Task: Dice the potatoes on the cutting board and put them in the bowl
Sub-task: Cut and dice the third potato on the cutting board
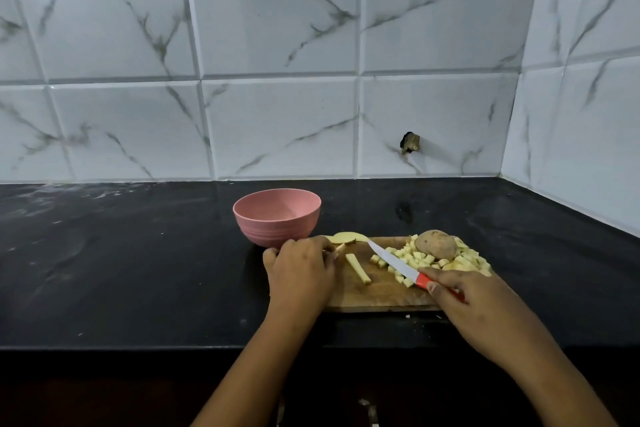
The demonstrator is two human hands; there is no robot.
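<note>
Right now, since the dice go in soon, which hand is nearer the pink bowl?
Left. The left hand sits just in front of the bowl; the right hand grips the knife farther right.

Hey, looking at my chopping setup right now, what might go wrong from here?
1. The knife in the right hand points toward the left hand, which pinches a potato strip nearby; a slip might nick fingers.
2. The whole potato sits among the diced pieces near the right edge of the cutting board; it may roll and knock cubes onto the counter.
</note>
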